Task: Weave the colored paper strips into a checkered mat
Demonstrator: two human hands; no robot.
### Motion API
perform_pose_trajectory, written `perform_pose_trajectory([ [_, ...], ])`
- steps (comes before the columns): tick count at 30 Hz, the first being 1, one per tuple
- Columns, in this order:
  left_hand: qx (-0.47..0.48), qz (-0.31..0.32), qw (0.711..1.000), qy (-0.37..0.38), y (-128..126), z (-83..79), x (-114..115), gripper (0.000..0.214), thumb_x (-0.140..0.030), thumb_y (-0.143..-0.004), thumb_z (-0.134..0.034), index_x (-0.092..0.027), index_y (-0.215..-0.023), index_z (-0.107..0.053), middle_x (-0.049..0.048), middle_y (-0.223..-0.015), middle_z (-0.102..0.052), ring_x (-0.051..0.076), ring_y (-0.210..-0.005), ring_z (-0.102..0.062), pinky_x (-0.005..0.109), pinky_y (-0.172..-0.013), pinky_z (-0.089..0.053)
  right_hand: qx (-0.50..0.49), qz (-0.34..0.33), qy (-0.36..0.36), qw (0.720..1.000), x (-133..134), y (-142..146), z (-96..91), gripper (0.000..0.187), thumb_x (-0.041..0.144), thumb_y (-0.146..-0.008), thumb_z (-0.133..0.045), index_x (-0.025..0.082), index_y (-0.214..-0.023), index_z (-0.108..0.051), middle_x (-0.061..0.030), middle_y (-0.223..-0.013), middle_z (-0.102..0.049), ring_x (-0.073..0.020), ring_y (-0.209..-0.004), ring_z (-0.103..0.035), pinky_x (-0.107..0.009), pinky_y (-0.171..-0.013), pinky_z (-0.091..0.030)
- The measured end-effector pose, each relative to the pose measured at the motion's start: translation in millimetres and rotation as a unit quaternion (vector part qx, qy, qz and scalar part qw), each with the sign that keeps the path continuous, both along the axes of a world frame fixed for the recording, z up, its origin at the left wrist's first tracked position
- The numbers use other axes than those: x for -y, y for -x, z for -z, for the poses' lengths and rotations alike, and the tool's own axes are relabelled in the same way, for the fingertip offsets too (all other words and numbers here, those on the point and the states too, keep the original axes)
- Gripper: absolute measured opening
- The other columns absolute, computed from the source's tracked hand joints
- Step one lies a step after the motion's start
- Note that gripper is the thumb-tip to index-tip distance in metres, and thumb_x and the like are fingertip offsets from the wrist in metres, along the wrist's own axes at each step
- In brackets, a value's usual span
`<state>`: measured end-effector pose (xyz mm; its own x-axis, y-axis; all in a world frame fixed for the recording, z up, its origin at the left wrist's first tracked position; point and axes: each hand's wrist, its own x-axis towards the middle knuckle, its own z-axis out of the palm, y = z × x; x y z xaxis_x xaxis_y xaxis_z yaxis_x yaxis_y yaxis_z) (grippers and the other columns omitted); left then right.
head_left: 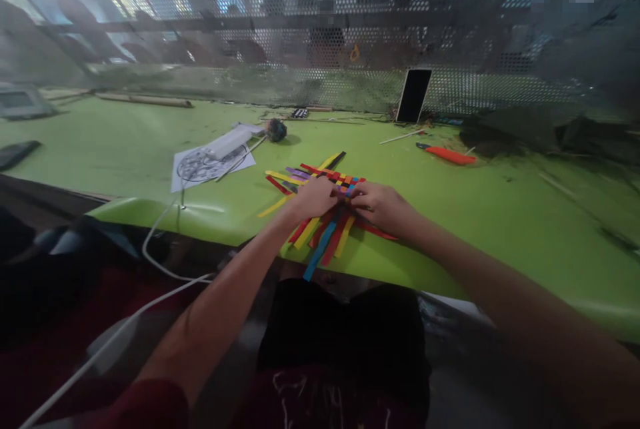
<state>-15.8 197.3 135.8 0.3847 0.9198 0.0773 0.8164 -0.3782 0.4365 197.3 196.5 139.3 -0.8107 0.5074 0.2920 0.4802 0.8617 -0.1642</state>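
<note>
Head view: both hands meet over a mat of crossed paper strips [321,245] lying at the near edge of the green counter [500,216], some ends overhanging it. The left hand [313,199] rests knuckles-up on the weave, probably to keep the loose strips from sliding. Its fingers are tucked under, so I cannot tell how its grip stands. The right hand [381,206] has its fingertips drawn together at the middle, and its grip seems to pinch one strip. An orange cutter [447,154], a printed sheet [210,168] and a propped phone [414,94] lie farther back.
</note>
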Motion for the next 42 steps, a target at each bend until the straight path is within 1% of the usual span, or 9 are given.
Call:
perform_pose_trajectory([
  [4, -0.021, 0.017, 1.000, -0.011, 4.4, -9.1, -0.6, 0.014, -0.018, -0.085, -0.058, -0.018, -0.073, -0.065, 0.0051, -0.078, -0.067, 0.018, -0.075, -0.059, 0.028, -0.073, -0.041, 0.020, 0.027, 0.006, 0.999, 5.1, -0.8, -4.8, 0.021, 0.024, -0.096, -0.061, 0.014, -0.104, -0.078, -0.0143, -0.111, -0.072, -0.0229, -0.094, -0.065, -0.036, -0.083, -0.050],
  [9, -0.018, -0.015, 0.999, -0.035, 26.2, -18.4, -9.0, 0.031, -0.029, -0.092, -0.057, -0.017, -0.063, -0.054, 0.0021, -0.066, -0.057, 0.015, -0.063, -0.049, 0.027, -0.062, -0.033, -0.008, 0.032, 0.033, 0.999, 7.6, -5.6, -8.8, 0.048, 0.030, -0.094, -0.067, 0.018, -0.140, -0.062, -0.0159, -0.126, -0.070, -0.0266, -0.108, -0.067, -0.041, -0.093, -0.052],
  [16, -0.016, -0.041, 0.998, -0.042, 36.3, -11.3, -11.9, 0.033, -0.029, -0.092, -0.055, -0.019, -0.062, -0.048, 0.0026, -0.066, -0.054, 0.015, -0.060, -0.046, 0.029, -0.061, -0.031, -0.019, 0.012, 0.061, 0.998, 5.0, -14.2, -9.0, 0.030, 0.025, -0.093, -0.065, 0.020, -0.121, -0.073, -0.0126, -0.123, -0.073, -0.0263, -0.110, -0.069, -0.045, -0.098, -0.055],
  [24, -0.004, -0.039, 0.998, -0.047, 36.0, -9.1, -6.7, 0.034, -0.028, -0.093, -0.054, -0.021, -0.062, -0.045, 0.0026, -0.065, -0.054, 0.015, -0.060, -0.047, 0.030, -0.061, -0.032, -0.055, -0.064, 0.100, 0.991, 0.9, -35.7, 6.6, 0.053, -0.006, -0.083, -0.049, 0.021, -0.121, -0.074, -0.0099, -0.137, -0.067, -0.0199, -0.127, -0.063, -0.042, -0.112, -0.051],
  [31, 0.001, -0.048, 0.997, -0.064, 37.3, -6.3, -6.9, 0.032, -0.030, -0.094, -0.055, -0.020, -0.064, -0.050, 0.0025, -0.066, -0.056, 0.016, -0.064, -0.050, 0.030, -0.065, -0.037, -0.022, -0.059, 0.095, 0.993, -4.5, -34.5, 10.3, 0.060, -0.010, -0.078, -0.047, 0.022, -0.121, -0.075, -0.0104, -0.139, -0.066, -0.0226, -0.129, -0.062, -0.043, -0.109, -0.053],
  [35, 0.008, -0.054, 0.993, -0.103, 33.9, -21.7, 20.0, 0.011, -0.022, -0.094, -0.055, -0.017, -0.088, -0.063, 0.0086, -0.097, -0.064, 0.020, -0.088, -0.059, 0.033, -0.081, -0.047, 0.015, -0.062, 0.079, 0.995, -9.7, -29.9, 4.4, 0.059, -0.009, -0.077, -0.048, 0.023, -0.117, -0.077, -0.0082, -0.132, -0.070, -0.0203, -0.118, -0.067, -0.036, -0.099, -0.057],
  [37, -0.012, -0.060, 0.983, -0.174, 27.4, -35.1, 43.0, 0.010, -0.019, -0.093, -0.058, -0.016, -0.099, -0.065, 0.0111, -0.106, -0.063, 0.025, -0.101, -0.058, 0.039, -0.091, -0.047, 0.025, -0.070, 0.079, 0.994, -12.7, -26.3, -0.7, 0.056, -0.009, -0.076, -0.048, 0.023, -0.111, -0.079, -0.0079, -0.126, -0.072, -0.0188, -0.112, -0.068, -0.033, -0.094, -0.057],
  [40, -0.058, 0.035, 0.976, -0.209, 14.2, -50.9, 71.0, 0.014, -0.014, -0.095, -0.057, -0.017, -0.104, -0.067, 0.0091, -0.105, -0.064, 0.027, -0.108, -0.057, 0.041, -0.098, -0.046, 0.030, -0.076, 0.082, 0.993, -17.0, -18.9, -9.1, 0.048, -0.007, -0.077, -0.050, 0.021, -0.099, -0.081, -0.0082, -0.114, -0.074, -0.0187, -0.103, -0.069, -0.032, -0.088, -0.056],
  [42, -0.083, 0.127, 0.973, -0.175, 6.8, -53.0, 76.8, 0.019, -0.012, -0.095, -0.056, -0.020, -0.108, -0.068, 0.0075, -0.114, -0.065, 0.025, -0.114, -0.058, 0.040, -0.103, -0.045, 0.034, -0.074, 0.075, 0.994, -19.3, -14.0, -13.3, 0.041, -0.005, -0.077, -0.052, 0.020, -0.091, -0.081, -0.0081, -0.105, -0.075, -0.0190, -0.096, -0.068, -0.032, -0.085, -0.054],
])
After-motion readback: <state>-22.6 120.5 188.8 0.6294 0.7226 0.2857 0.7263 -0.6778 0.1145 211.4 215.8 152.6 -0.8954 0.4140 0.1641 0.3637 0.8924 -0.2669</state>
